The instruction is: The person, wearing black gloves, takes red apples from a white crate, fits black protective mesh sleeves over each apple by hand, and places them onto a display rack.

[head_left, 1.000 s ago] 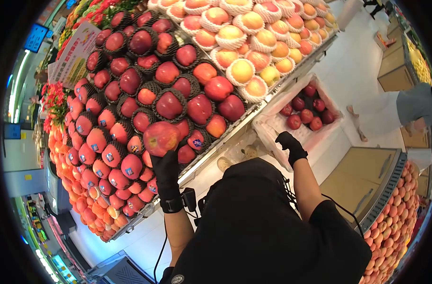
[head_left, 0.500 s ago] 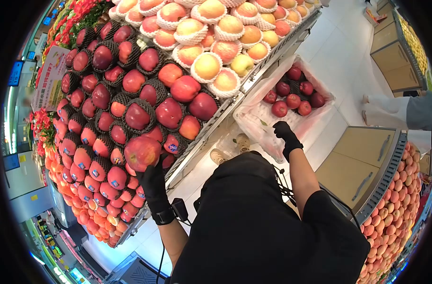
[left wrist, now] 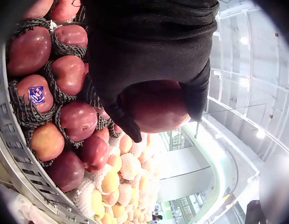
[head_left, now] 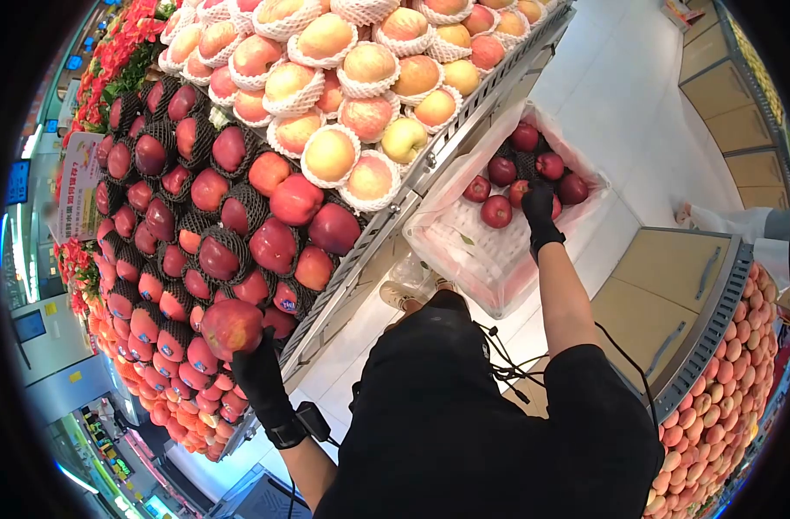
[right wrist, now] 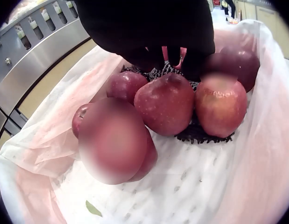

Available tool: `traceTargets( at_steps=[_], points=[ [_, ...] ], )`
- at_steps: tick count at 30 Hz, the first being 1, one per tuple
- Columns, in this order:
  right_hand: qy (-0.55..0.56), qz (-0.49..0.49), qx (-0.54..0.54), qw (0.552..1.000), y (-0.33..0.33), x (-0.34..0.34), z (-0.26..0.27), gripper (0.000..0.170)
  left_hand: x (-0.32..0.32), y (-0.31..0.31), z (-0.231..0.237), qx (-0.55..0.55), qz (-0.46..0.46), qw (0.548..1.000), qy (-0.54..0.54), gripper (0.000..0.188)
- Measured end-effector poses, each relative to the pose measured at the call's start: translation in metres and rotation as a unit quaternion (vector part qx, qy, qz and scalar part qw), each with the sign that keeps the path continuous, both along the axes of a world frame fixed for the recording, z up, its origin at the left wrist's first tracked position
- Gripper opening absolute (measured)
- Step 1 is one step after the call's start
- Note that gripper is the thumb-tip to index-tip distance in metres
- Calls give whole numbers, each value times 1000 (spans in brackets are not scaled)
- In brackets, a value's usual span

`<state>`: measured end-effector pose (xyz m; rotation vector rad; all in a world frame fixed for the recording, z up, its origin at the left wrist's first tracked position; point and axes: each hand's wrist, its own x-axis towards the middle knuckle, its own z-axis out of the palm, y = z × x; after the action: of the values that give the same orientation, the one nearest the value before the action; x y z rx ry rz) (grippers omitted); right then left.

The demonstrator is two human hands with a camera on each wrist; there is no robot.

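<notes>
In a black glove, my left hand holds a large red apple above the apple display. The left wrist view shows thumb and fingers curled round this apple. My right hand, also gloved in black, reaches down into a plastic-lined crate on the floor. Several dark red apples lie in the crate. In the right wrist view the glove covers the back of the group, right behind one red apple. Its fingertips are hidden; I cannot tell whether they grip an apple.
Red apples in black foam nets fill the sloped display, with paler fruit in white nets beyond. A metal rail edges the display beside the crate. Another fruit stand with cabinet doors stands at the right.
My right hand has moved from over the crate's near edge in among its apples. My left hand still holds its apple; the head view has shifted, moving the display leftward.
</notes>
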<state>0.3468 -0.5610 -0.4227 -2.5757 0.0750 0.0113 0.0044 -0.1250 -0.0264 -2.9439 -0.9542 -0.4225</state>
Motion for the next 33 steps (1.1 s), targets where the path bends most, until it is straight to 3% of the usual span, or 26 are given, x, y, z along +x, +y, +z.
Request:
traceTargets(
  at_steps=[1, 4, 9, 13, 16, 22, 24, 25, 27, 29, 31, 32, 33],
  points=[
    [-17, 14, -47, 999, 1, 6, 3, 21, 3, -1, 1, -44, 30, 998, -25, 24],
    [41, 42, -139, 989, 0, 18, 9, 25, 6, -5, 4, 15, 33, 999, -10, 30],
    [95, 45, -106, 989, 2, 36, -3, 33, 0, -4, -3, 102, 12, 995, -20, 33],
    [86, 75, -56, 992, -4, 44, -16, 36, 3, -7, -4, 104, 26, 994, 19, 32],
    [134, 81, -122, 980, -6, 52, -25, 36, 6, -8, -3, 101, 9, 995, 13, 31],
    [156, 50, -74, 984, -6, 55, -25, 34, 11, -13, -2, 93, -14, 996, 6, 27],
    [210, -3, -25, 977, -3, 64, -26, 35, 9, -11, -5, 89, -29, 996, 5, 27],
    [236, -29, 0, 971, -2, 67, -27, 36, 6, -9, -8, 13, -7, 1000, -24, 29],
    [147, -52, 96, 983, -6, 61, -36, 35, -10, 1, -20, -149, 33, 985, -80, 39],
    [78, -70, 165, 981, -8, 57, -39, 34, -32, 19, -33, -322, 69, 934, -138, 52],
    [32, -84, 208, 974, -8, 56, -34, 34, -35, 22, -33, -403, 72, 902, -137, 65],
    [45, -86, 207, 974, -8, 56, -32, 35, -37, 21, -33, -395, 61, 910, -110, 71],
    [59, -87, 205, 973, -10, 58, -34, 37, -31, 17, -30, -428, 85, 885, -159, 63]
  ],
)
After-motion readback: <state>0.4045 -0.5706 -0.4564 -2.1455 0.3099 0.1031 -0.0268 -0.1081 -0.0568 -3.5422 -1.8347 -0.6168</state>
